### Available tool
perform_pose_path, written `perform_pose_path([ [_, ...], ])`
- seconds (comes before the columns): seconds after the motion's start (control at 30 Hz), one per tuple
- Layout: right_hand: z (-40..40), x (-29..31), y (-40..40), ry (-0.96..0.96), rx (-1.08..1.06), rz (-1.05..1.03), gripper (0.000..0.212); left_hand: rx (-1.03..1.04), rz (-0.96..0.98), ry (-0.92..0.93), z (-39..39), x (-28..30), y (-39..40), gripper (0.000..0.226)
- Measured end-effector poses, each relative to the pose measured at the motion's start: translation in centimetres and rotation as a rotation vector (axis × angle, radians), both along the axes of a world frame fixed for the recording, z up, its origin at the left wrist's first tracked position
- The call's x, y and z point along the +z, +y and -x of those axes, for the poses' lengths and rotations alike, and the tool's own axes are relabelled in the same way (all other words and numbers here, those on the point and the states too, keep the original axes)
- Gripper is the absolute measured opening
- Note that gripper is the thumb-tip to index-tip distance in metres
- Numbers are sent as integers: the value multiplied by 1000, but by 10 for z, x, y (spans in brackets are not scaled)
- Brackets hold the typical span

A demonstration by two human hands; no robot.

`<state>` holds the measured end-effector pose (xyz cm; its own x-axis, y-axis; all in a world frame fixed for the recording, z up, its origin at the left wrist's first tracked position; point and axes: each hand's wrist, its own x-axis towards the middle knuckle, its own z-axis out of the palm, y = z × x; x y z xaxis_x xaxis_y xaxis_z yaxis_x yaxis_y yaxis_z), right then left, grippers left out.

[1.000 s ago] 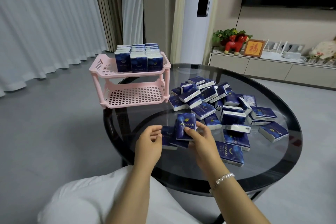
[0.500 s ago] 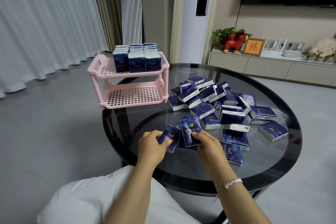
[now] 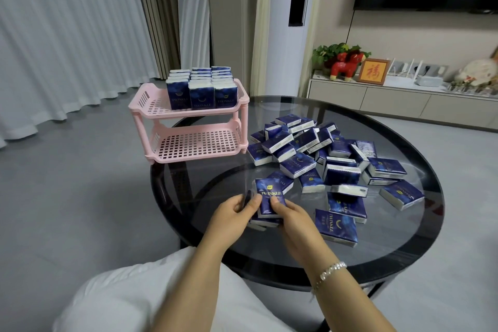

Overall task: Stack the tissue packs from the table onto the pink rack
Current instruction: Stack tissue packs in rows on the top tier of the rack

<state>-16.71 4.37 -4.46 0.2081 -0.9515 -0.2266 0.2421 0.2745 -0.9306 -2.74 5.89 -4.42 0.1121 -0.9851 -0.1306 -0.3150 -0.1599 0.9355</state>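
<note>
Both hands meet over the near side of the round glass table (image 3: 404, 245). My left hand (image 3: 231, 214) and my right hand (image 3: 292, 219) together grip a small bundle of dark blue tissue packs (image 3: 269, 193), its front pack upright and facing me. Several more blue packs (image 3: 310, 159) lie in a loose heap across the table's middle and right. The pink two-tier rack (image 3: 188, 140) stands at the table's far left; upright packs (image 3: 200, 89) fill the right part of its top shelf, and its lower shelf holds nothing.
My white-clad knee (image 3: 151, 294) is below the table's near edge. A low cabinet (image 3: 390, 100) with a red figurine, a framed picture and a plant runs along the back wall. Curtains hang at the left over grey floor.
My left hand brought its pack in against the one in my right hand, so both hands now hold the packs together as one bundle, slightly lower and nearer to me.
</note>
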Motion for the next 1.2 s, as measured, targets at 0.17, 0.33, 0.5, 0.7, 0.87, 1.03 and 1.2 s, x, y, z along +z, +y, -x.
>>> perform_pose_path([
  [0.17,-4,2,1,-49,121,108,27,16,29,157,-3,4,0,40],
  [0.33,16,0,-12,26,309,213,43,-4,31,30,-18,8,0,60],
  [0.5,34,6,-25,400,486,333,73,-129,17,-150,-29,3,0,72],
  [0.7,38,21,-44,628,576,397,75,-191,1,-303,-29,4,-1,101],
  [0.87,31,25,-52,681,575,456,59,-202,-8,-330,-24,5,-3,96],
  [1.03,17,38,-59,698,559,499,55,-211,0,-355,-33,21,-7,78],
  [1.2,-10,64,-75,641,528,575,57,-234,-58,-445,-54,57,-18,95],
])
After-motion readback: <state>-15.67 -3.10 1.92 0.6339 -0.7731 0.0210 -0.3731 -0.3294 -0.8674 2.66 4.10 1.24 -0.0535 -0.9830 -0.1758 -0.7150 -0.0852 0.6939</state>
